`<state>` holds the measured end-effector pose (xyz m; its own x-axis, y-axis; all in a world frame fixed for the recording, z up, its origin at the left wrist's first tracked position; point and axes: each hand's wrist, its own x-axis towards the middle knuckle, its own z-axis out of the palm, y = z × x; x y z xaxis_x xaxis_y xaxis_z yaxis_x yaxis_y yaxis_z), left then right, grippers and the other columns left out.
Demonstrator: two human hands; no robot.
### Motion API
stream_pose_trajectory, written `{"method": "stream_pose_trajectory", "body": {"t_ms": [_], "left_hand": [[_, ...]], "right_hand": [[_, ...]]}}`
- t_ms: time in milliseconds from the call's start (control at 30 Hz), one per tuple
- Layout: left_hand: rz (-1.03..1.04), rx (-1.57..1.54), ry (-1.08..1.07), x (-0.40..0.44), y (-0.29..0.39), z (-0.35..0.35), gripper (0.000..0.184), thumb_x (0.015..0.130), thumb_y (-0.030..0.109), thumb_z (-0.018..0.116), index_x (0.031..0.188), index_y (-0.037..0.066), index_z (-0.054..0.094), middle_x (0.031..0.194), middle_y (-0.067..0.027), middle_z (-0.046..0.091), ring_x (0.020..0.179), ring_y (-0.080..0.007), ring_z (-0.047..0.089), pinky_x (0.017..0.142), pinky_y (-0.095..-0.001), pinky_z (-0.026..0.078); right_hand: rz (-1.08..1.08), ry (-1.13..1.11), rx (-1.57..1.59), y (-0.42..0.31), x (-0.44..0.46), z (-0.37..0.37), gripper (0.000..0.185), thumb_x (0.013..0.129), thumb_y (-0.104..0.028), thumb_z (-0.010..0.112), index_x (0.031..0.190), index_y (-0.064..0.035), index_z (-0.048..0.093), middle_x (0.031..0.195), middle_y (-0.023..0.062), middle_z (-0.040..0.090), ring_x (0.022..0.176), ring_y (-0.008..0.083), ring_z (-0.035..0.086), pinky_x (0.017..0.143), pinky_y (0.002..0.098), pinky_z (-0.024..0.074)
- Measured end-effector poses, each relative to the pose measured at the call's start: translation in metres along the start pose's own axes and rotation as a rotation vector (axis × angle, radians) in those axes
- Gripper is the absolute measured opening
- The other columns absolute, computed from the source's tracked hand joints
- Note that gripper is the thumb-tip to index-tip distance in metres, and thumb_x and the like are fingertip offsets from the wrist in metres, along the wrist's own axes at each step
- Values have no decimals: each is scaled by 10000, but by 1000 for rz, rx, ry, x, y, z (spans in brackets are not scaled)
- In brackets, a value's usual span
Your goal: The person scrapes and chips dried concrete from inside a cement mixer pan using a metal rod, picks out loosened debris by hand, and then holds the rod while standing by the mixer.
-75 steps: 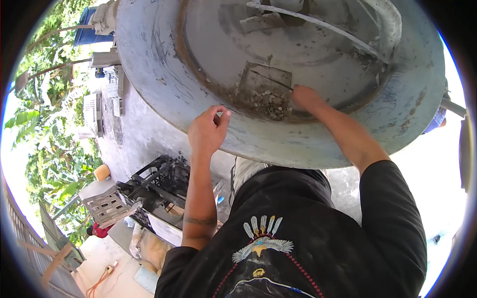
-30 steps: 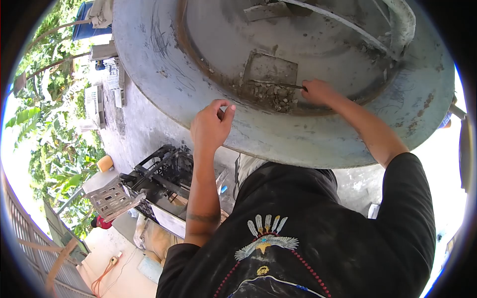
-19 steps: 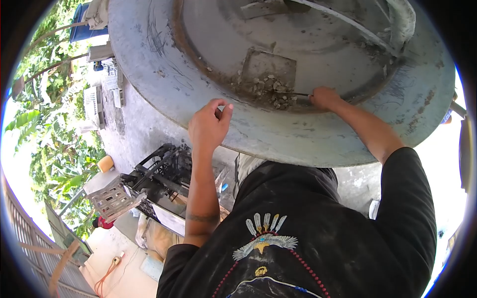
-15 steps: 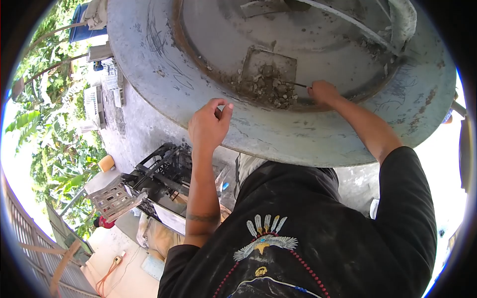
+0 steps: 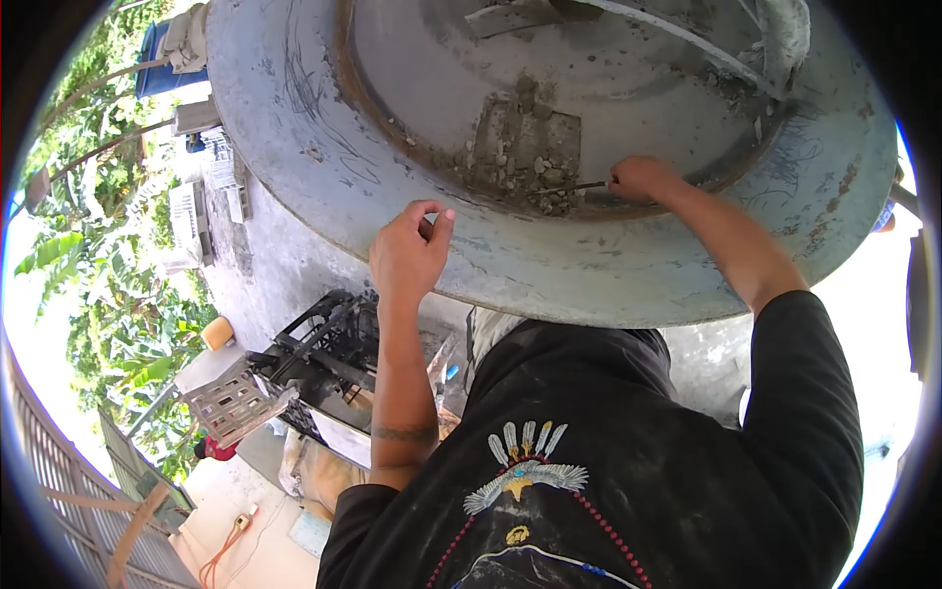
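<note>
My right hand [image 5: 640, 181] is closed around the end of a thin dark rod [image 5: 584, 187]. The rod's far end reaches into grey rubble [image 5: 549, 177] on the floor of a large round metal pan [image 5: 324, 128]; its tip is hard to make out. Crumbs and chunks lie over and around a square outlined patch [image 5: 561, 130] in that floor. Over the near left part of the pan's wide rim is my left hand [image 5: 410, 250], fingers loosely curled, thumb a little apart, nothing visible in it. Whether it touches the rim I cannot tell.
A curved metal arm [image 5: 785, 44] and a slanting bar stand inside the pan. Below left is a dark metal frame [image 5: 319, 344] with a perforated crate [image 5: 231, 402] beside it. A yellow container [image 5: 217, 333] and grey blocks [image 5: 188, 221] lie farther left. An orange cord [image 5: 221, 552] runs across the floor.
The rod's end has shifted toward the near side of the pan, and some rubble now lies farther up the square patch. My left hand has barely moved.
</note>
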<state>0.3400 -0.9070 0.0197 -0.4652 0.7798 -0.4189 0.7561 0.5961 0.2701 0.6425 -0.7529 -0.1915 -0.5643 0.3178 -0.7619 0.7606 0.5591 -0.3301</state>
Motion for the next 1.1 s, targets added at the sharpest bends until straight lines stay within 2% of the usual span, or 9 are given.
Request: {"method": "stream_pose_trajectory", "body": {"t_ms": [133,200,633,833,933,1000,1100], "left_hand": [[-5,-8,-3,-1,1,0,273,885,385,681,1014,147,714,700,-42,669,653,-255,641,632,-398,490],[5,-16,6,0,0,2,272,887,385,679,1017,149,714,702,-45,670,656,-255,642,634,-398,490],[4,2,15,0,-1,3,271,889,384,674,1008,144,711,712,-50,676,667,-266,647,643,-408,493],[-4,0,7,0,-1,3,276,887,388,679,1008,143,711,714,-45,677,667,-261,646,639,-404,493],[-4,2,18,1,-2,4,270,886,384,683,1006,144,712,705,-39,672,652,-247,641,630,-395,491],[-15,1,13,1,-1,4,260,886,378,684,1004,149,715,694,-33,667,635,-235,633,623,-388,490],[-9,-29,12,1,-3,6,248,886,372,686,997,152,718,685,-28,662,620,-229,627,618,-384,488]], "right_hand": [[11,45,-35,10,26,32,396,994,-364,484,1004,-24,687,969,165,695,945,341,662,864,462,520],[67,58,-34,5,31,28,394,995,-368,485,979,-34,694,967,156,697,936,336,666,856,457,523],[89,95,10,22,49,28,406,980,-396,511,929,-38,695,910,147,690,870,328,663,802,460,517],[116,7,81,33,61,17,421,971,-399,525,873,-26,693,865,150,675,805,327,638,762,467,499],[108,43,162,45,63,17,428,986,-395,504,882,-22,687,852,155,661,791,326,624,755,473,483],[127,186,296,54,61,17,434,999,-392,481,900,-20,681,849,158,650,783,318,614,760,481,470],[74,151,305,57,53,21,428,1011,-371,460,933,-13,681,891,162,664,835,322,634,801,472,483]]}}
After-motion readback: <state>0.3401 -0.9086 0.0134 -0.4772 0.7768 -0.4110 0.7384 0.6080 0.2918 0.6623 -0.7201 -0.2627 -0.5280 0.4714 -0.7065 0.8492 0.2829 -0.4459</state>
